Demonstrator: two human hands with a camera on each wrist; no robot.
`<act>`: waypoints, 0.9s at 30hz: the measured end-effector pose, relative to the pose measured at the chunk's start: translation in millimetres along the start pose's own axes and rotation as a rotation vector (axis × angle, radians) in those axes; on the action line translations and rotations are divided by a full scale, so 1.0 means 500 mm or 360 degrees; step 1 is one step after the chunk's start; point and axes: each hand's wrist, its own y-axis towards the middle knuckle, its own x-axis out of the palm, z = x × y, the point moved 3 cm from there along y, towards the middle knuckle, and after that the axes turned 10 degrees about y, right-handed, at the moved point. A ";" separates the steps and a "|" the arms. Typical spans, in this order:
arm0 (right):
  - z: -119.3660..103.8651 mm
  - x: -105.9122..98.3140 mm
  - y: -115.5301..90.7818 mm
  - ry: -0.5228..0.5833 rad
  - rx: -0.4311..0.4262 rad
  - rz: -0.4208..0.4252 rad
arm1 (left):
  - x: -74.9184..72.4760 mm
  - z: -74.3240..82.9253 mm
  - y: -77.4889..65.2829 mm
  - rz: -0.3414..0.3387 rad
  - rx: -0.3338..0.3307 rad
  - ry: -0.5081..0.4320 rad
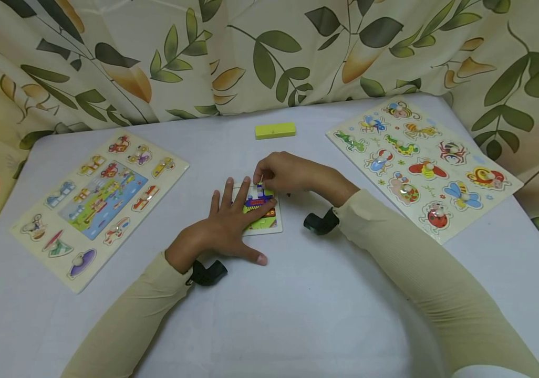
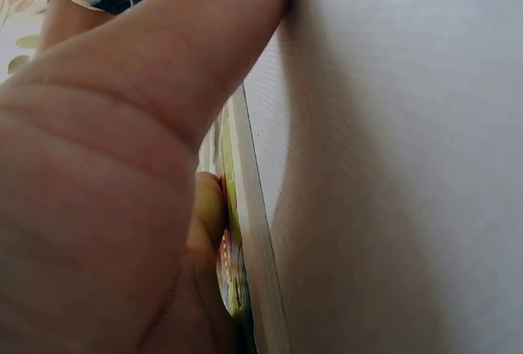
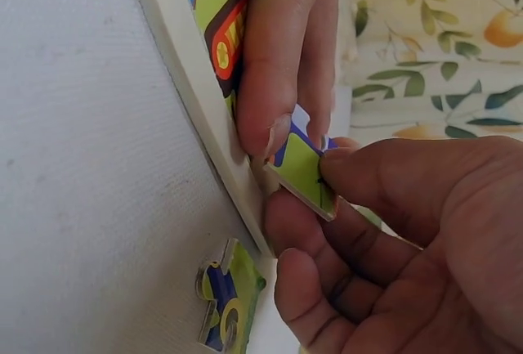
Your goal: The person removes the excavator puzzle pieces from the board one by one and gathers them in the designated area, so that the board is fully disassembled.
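Note:
A small jigsaw board (image 1: 269,227) with a colourful vehicle picture lies at the middle of the table. My left hand (image 1: 227,224) spreads flat over it, fingers straight and thumb out to the side, covering much of the picture. At the board's far edge, my right hand (image 1: 290,170) pinches a puzzle piece (image 3: 302,172), green and blue, between thumb and fingers. The piece tilts above the board's pale rim (image 3: 204,117), close against the left fingertips. Beside the rim in the right wrist view, a loose puzzle piece (image 3: 237,293) rests on the white cloth. The left wrist view shows the board's edge (image 2: 255,239) side-on.
A yellow block (image 1: 275,130) lies behind the hands. To the left is a large peg puzzle board (image 1: 82,273) with vehicles; to the right, an insect peg puzzle board (image 1: 413,202). A leaf-patterned curtain (image 1: 170,31) hangs along the table's far edge.

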 end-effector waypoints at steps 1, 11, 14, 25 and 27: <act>0.001 0.000 0.000 0.0006 -0.0002 -0.0006 | 0.000 0.000 0.000 0.0001 0.0000 0.0000; 0.010 0.001 0.002 0.0026 -0.0074 -0.0024 | 0.000 0.002 0.000 -0.0004 0.0004 -0.0023; 0.019 -0.001 0.003 0.0065 -0.0112 -0.0022 | 0.000 0.003 0.001 -0.0006 -0.0006 -0.0012; 0.023 -0.011 -0.002 0.0075 -0.0134 0.0043 | 0.001 0.003 0.001 -0.0032 -0.0036 0.0006; 0.022 -0.012 -0.003 0.0076 -0.0145 0.0050 | 0.001 0.003 0.002 -0.0031 -0.0040 0.0005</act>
